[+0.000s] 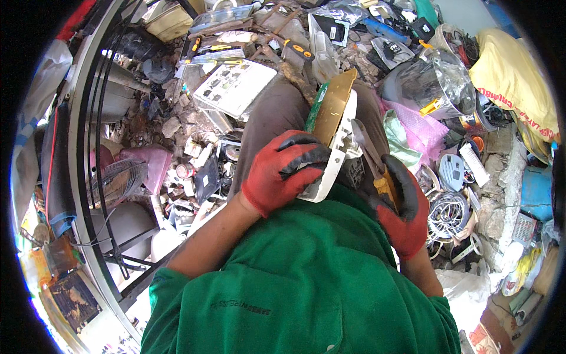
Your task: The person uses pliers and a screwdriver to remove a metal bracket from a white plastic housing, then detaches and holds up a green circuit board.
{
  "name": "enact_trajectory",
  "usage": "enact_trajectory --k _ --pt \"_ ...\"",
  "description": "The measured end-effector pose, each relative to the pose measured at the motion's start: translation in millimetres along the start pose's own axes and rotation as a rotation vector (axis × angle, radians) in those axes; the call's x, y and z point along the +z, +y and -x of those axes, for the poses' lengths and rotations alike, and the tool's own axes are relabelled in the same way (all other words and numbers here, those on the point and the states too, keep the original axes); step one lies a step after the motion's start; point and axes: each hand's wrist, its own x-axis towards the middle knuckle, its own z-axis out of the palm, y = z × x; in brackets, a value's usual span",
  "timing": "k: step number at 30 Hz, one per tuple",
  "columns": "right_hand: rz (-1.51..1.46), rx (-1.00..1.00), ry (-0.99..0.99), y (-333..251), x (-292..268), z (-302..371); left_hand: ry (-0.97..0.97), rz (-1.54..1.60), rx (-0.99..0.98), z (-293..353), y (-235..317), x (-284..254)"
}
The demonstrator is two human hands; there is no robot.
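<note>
My left hand [286, 168], in a red and black glove, grips a white plastic casing [325, 187] at its near end, above my lap. From the casing a flat circuit board [331, 115], gold with a green strip, sticks up at a tilt. In my right hand [408, 206], gloved the same way, is a hand tool with an orange handle [386, 190]. Its long grey metal end [367, 144] points up beside the casing's right edge; whether they touch, I cannot tell. The glove hides part of the handle.
A white panel with small dark parts [234, 85] lies beyond my left knee. To the right stand a clear round tub [430, 82], pink bubble wrap [421, 133] and coiled cables [446, 215]. A black metal frame [97, 177] runs along the left. Scrap litters the ground.
</note>
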Motion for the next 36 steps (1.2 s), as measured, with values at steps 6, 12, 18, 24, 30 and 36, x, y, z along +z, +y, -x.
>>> enact_trajectory --k 6,12,18,24,30,36 --pt "-0.149 0.123 0.144 18.9 2.4 -9.8 -0.006 0.052 -0.061 -12.5 -3.1 -1.7" --pt "0.196 0.09 0.189 57.4 -3.9 -3.4 -0.038 -0.038 -0.116 -11.6 -2.4 -3.6" --pt "0.511 0.283 0.059 50.8 13.2 -0.4 0.055 -0.178 -0.055 -2.7 6.5 -0.1" --pt "0.598 0.142 0.042 55.2 5.2 -5.4 -0.058 -0.096 0.035 -27.2 -2.7 -9.7" --pt "0.428 0.104 0.041 43.4 8.8 -9.8 -0.013 -0.035 0.053 -51.1 2.5 -26.1" --pt "0.399 0.029 0.098 47.3 12.4 -8.3 0.099 0.245 -0.114 -59.9 -7.0 -53.7"
